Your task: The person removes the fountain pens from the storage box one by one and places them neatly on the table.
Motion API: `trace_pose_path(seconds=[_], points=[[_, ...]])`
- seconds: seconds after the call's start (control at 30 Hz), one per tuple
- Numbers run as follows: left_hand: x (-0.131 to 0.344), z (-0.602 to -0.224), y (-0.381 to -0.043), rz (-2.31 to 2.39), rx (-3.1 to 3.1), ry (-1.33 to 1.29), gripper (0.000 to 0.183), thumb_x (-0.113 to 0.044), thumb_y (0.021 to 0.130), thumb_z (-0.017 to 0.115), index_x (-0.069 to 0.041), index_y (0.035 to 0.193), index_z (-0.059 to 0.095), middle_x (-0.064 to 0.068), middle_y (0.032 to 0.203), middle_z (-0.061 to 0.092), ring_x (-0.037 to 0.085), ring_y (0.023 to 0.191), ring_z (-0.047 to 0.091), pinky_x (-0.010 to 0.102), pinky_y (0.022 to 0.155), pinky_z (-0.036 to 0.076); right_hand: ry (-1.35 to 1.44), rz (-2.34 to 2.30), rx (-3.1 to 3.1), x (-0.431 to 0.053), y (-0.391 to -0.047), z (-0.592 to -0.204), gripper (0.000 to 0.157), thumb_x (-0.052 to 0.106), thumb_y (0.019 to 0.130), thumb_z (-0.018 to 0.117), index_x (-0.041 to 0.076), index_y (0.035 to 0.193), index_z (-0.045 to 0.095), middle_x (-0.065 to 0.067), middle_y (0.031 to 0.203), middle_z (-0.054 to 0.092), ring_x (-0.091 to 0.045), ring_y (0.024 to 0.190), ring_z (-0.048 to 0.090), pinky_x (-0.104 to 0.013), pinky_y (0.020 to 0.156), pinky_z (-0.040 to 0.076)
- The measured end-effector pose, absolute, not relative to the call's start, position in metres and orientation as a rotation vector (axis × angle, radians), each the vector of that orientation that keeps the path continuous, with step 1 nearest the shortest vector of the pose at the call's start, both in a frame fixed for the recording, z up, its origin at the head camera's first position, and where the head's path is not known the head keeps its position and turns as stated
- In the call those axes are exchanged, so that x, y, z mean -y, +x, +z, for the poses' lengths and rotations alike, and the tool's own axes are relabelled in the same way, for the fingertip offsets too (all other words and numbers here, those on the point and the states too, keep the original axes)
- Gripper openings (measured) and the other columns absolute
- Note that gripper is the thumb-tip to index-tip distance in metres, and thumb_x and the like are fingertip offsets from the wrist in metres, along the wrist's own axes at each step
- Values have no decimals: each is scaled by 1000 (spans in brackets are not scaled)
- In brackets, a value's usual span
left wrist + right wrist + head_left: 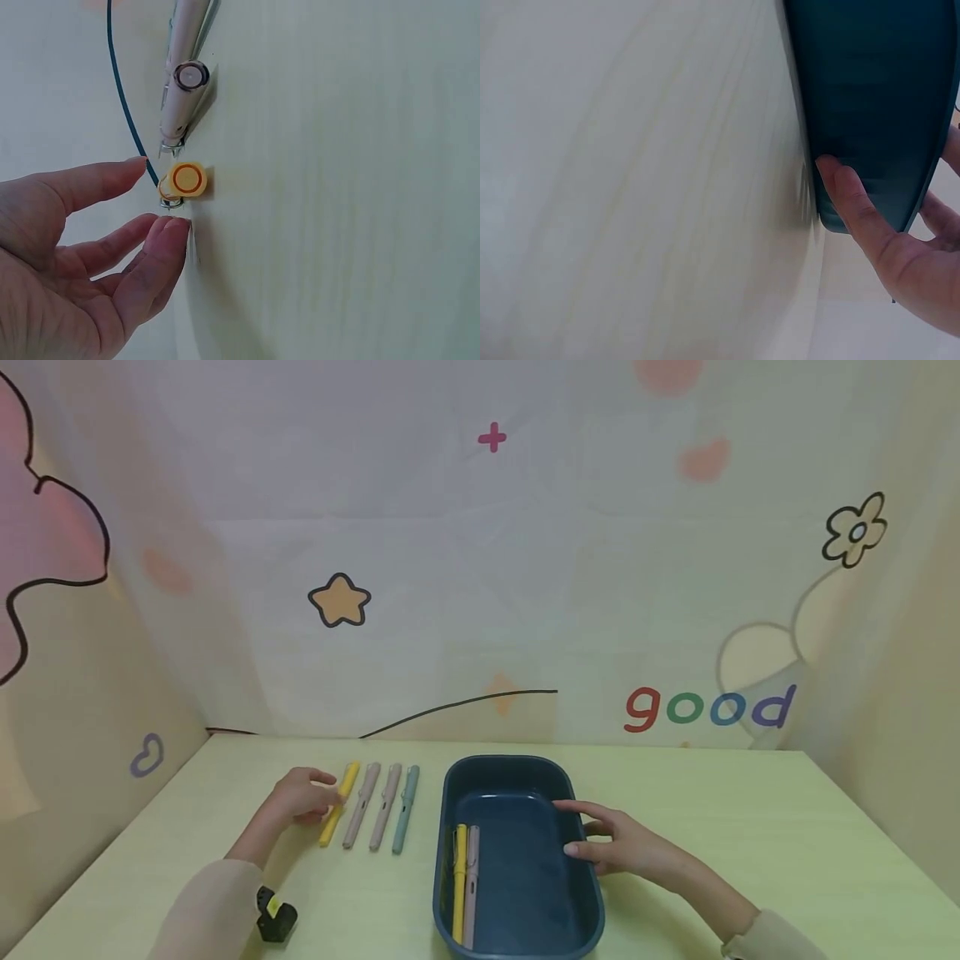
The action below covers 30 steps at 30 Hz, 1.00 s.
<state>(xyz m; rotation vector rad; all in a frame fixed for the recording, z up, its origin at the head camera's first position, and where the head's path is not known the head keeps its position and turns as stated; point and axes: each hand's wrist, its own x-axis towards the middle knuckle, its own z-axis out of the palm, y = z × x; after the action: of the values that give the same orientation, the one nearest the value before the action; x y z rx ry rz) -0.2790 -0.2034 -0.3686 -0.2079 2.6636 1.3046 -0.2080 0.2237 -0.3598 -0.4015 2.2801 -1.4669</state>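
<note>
My left hand point(303, 793) is at a yellow pen point(328, 832) lying on the table, the leftmost of a row. In the left wrist view, the thumb and fingers point(166, 240) are spread on either side of that pen's round end, with gaps showing. Beside it lie two pale pinkish-grey pens point(362, 807) and a teal pen point(406, 810). My right hand point(633, 843) holds the right wall of a dark blue box point(532, 885), some fingers over the rim and others against the outside. Inside the box, along its left wall, lie another yellow pen point(459, 889) and another pinkish-grey pen point(471, 893).
The pale green table point(735, 818) ends at a printed cloth backdrop point(420, 568), with cloth at both sides as well. A small black device point(277, 918) sits at the left wrist.
</note>
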Motion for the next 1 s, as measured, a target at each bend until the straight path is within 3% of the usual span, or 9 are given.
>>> trace_pose_path(seconds=[0.27,0.57,1.0], points=[[203,-361,-265,1470,-2706,-133,51,-13,82,65,7,125,46,25,110,54,27,86,60,30,68,54,-408,-1465,-2286,-225,-206,-361,69,29,83,66,10,141,32,-29,136,32,-40,115,44,-44,76,52],[190,-342,-238,1604,-2710,-6,48,-13,83,65,4,125,48,22,111,54,28,94,59,34,77,52,-383,-1448,-2302,-225,-205,-360,68,29,83,66,12,140,34,-28,139,30,-46,120,37,-44,77,52],[150,-318,-199,1635,-2743,205,45,-13,81,68,-5,123,54,11,107,59,23,96,60,31,75,50,-402,-1428,-2311,-221,-207,-357,70,31,82,66,12,141,33,-28,139,29,-45,120,37,-43,78,52]])
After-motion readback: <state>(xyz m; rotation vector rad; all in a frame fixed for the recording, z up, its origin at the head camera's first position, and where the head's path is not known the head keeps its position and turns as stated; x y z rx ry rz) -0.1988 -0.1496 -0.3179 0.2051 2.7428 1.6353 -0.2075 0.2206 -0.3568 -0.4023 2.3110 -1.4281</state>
